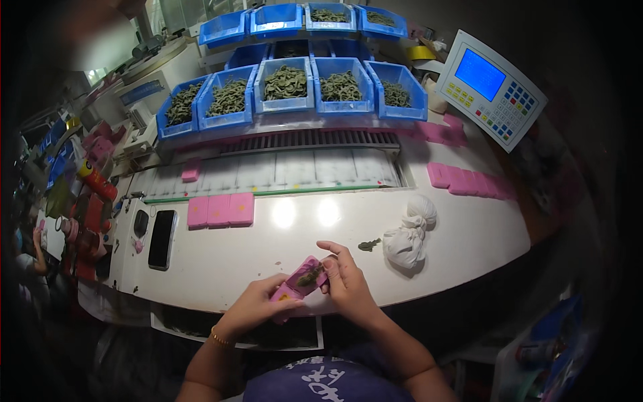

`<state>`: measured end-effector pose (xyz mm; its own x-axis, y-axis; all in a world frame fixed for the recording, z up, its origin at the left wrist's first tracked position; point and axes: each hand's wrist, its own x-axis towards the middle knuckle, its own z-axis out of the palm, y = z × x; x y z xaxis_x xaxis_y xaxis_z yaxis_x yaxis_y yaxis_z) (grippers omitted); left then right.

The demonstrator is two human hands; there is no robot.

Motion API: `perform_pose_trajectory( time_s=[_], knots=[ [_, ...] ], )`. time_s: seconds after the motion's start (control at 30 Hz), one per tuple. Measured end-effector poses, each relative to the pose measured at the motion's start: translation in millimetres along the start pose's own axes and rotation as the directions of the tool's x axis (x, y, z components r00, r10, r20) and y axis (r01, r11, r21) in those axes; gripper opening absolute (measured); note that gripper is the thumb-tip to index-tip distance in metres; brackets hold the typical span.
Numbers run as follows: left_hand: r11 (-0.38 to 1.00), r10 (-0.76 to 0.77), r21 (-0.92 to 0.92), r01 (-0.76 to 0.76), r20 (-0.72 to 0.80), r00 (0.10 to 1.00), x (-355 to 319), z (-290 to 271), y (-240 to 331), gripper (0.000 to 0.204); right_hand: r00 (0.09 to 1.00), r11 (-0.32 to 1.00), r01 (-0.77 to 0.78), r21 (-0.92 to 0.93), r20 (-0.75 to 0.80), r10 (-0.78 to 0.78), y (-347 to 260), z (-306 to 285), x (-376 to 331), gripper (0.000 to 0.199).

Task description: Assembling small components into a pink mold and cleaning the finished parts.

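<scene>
Over the table's front edge, my left hand (pixel 258 301) grips a small pink box (pixel 295 283), its thumb laid across the near part. The box stands open, with its two halves spread apart at an angle. Dried green-brown leafy pieces (pixel 310 275) lie in the far half. My right hand (pixel 349 289) holds the right edge of that half between thumb and fingers, while its forefinger sticks out. Some of its fingers are hidden behind the box. A loose dried green piece (pixel 369 245) rests on the white table, beside a knotted white cloth bundle (pixel 405 246).
Blue bins (pixel 226 120) of dried green material stand in tiers at the back. Closed pink boxes (pixel 220 210) sit in a row at left, with more (pixel 469 182) at right. A black phone (pixel 162 240) lies at left. A control panel (pixel 492 90) with a blue screen stands back right.
</scene>
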<state>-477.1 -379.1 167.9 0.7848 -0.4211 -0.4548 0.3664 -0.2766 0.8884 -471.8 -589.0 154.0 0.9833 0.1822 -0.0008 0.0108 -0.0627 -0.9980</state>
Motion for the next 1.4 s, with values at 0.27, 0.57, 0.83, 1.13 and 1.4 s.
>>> perform_pose_trajectory(
  time_s=[0.27,0.57,0.83,1.13,1.4],
  knots=[
    [0.855,0.471,0.274,-0.440,-0.059,0.880,5.3,26.5,-9.3,0.028,0.892,0.800,-0.408,0.440,0.377,0.248,3.6,-23.8,17.2,0.035],
    [0.585,0.704,0.575,-0.572,-0.010,0.710,14.9,21.3,-12.9,0.029,0.824,0.647,-0.532,0.546,0.512,0.244,29.8,-19.4,17.7,0.041],
    [0.594,0.731,0.595,-0.541,-0.119,0.672,21.0,28.3,-22.8,0.026,0.781,0.537,0.562,-0.629,0.188,-0.596,21.7,-14.4,-2.5,0.041],
    [0.787,0.595,0.401,-0.470,-0.290,0.750,15.4,28.4,-29.8,0.027,0.648,0.257,0.316,-0.913,0.009,-0.762,29.3,-27.9,9.6,0.033],
    [0.775,0.632,0.328,-0.540,-0.427,0.647,19.1,40.6,-26.2,0.031,0.915,0.961,-0.274,0.043,0.320,0.247,20.5,30.7,-56.7,0.035]
  ],
)
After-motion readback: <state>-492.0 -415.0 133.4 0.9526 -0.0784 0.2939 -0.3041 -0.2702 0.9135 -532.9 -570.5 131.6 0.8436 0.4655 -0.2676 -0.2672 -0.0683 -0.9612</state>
